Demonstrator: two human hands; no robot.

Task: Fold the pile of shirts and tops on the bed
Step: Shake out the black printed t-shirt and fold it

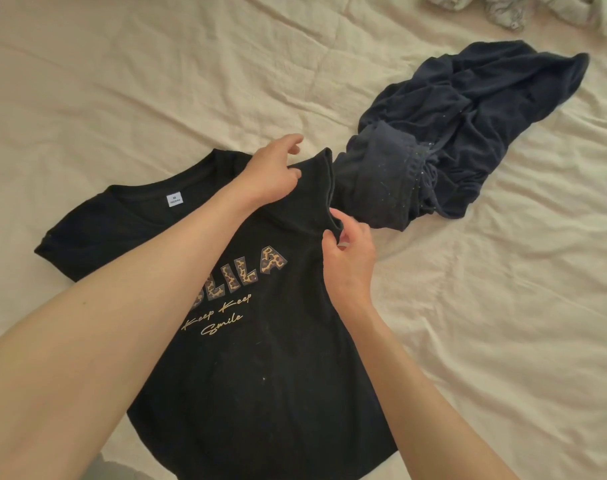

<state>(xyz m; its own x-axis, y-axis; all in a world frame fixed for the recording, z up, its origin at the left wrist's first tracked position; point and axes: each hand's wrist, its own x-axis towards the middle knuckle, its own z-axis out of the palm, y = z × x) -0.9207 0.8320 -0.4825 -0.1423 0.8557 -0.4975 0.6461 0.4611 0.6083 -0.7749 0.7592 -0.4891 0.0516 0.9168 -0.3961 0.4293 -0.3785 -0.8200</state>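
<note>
My right hand, just right of the frame's middle, has its fingers curled and pinches the lower end of the black T-shirt's sleeve hem between thumb and fingertips. My left hand, a little higher and to the left, grips the upper part of the same sleeve; its thumb and lower fingers pinch the cloth while the index finger sticks out loosely above. Between the two hands the sleeve is lifted slightly and its hem runs nearly straight up and down.

The black T-shirt lies face up, spread across the middle and lower part of the frame, neckline toward the upper left with a small white size label inside the collar. Leopard-patterned letters and gold script reading "Keep Keep Smile" cross its chest, partly hidden by my left forearm.

Just beyond the sleeve, toward the upper right, a dark navy garment lies crumpled, touching the sleeve's edge. Everything rests on the creased cream bedsheet; pale crumpled laundry sits at the top right edge
</note>
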